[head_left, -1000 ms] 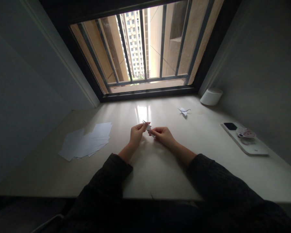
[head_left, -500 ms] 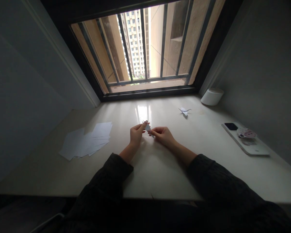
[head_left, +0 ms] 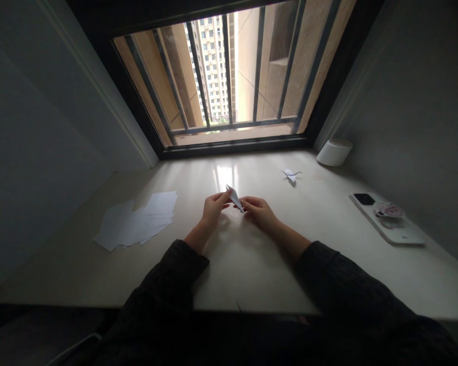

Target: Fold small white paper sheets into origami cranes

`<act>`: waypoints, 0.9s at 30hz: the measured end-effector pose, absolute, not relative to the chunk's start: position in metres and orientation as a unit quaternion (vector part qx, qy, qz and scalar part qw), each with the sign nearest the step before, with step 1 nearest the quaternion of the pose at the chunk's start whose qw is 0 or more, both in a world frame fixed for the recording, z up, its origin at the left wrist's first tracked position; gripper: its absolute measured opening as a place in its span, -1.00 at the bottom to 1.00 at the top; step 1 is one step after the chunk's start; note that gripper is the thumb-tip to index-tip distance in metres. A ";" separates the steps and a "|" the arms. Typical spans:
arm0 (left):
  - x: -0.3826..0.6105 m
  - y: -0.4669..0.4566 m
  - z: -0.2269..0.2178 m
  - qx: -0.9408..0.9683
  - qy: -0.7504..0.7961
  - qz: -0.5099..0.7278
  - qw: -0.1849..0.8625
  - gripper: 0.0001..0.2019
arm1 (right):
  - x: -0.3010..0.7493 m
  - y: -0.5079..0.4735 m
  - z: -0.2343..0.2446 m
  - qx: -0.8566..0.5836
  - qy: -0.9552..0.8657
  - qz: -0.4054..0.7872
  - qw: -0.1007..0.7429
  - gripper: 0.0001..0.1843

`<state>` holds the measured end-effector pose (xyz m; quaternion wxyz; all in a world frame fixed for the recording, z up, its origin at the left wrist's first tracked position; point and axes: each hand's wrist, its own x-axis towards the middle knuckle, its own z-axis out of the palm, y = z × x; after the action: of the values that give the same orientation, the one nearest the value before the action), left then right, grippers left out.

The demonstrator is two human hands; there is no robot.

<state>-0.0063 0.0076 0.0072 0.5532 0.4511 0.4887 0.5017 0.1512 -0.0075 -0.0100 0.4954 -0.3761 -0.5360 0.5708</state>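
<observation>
Pinching a small folded paper (head_left: 234, 197) from the left side, the left hand (head_left: 213, 207) has its fingertips closed tight on it. The right hand (head_left: 260, 211) pinches the lower end of the same paper from the right side. The folded paper is white and pointy. It is held just above the middle of the counter (head_left: 252, 264), and its tip sticks up and away from the person. Dark sleeves cover both arms.

A messy pile of white sheets (head_left: 137, 223) lies flat on the counter, well to the left of the hands. A little paper bird (head_left: 291, 175) sits farther back on the right, near the window (head_left: 229, 76). A round white tub (head_left: 334, 151) stands in the far right corner. A white phone (head_left: 385, 221) lies flat near the right wall, with something round and pink on top of it
</observation>
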 end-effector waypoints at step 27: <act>-0.002 0.005 0.006 0.540 0.488 0.486 0.484 -0.64 | 0.157 -0.007 -0.013 -0.391 -0.670 0.308 0.551 -0.78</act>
<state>-0.0024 0.0050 0.0061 0.4843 0.5402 0.4877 0.4856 0.1568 -0.0073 -0.0126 0.5506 -0.3912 -0.6700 0.3079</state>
